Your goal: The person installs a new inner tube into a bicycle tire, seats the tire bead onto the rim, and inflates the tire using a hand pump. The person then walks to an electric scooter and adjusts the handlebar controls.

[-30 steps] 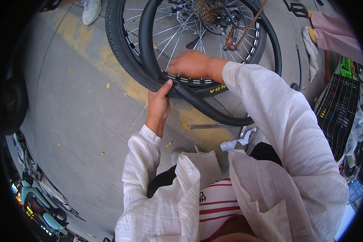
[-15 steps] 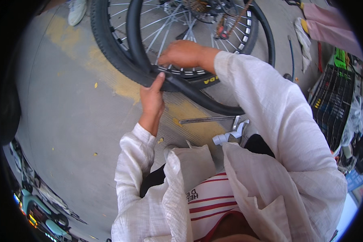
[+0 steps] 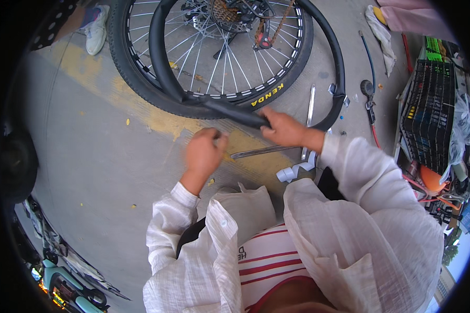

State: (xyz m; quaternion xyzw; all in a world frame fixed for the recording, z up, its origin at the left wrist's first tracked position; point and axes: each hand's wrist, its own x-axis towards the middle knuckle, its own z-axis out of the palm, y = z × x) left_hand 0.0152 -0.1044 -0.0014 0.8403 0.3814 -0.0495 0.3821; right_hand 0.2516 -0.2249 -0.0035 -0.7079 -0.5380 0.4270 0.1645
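Note:
A black inner tube [image 3: 164, 57] lies looped over a bicycle's rear wheel [image 3: 214, 96], hanging partly outside the tyre. My right hand [image 3: 286, 129] is closed around the tube's near stretch, just below the tyre. To its left, my left hand [image 3: 202, 154] is held apart from the tube, fingers curled together. Something small and dark shows at those fingertips, too blurred to name. Below the hands, a metal tyre lever [image 3: 261, 152] rests on the ground near a curled white strip [image 3: 296, 171]. Another metal lever [image 3: 311, 104] lies beside the wheel.
An air hose with a gauge [image 3: 368, 88] lies at the right, near a black crate [image 3: 428, 99] with plastic bags. Another person's white shoe [image 3: 95, 32] stands at upper left; pink trousers [image 3: 418, 14] show at upper right. Scooters [image 3: 62, 284] stand at lower left.
My right hand has moved from over the spokes down and right onto the tube. My left hand has let go of the tube and drawn back toward me, its fingers curled.

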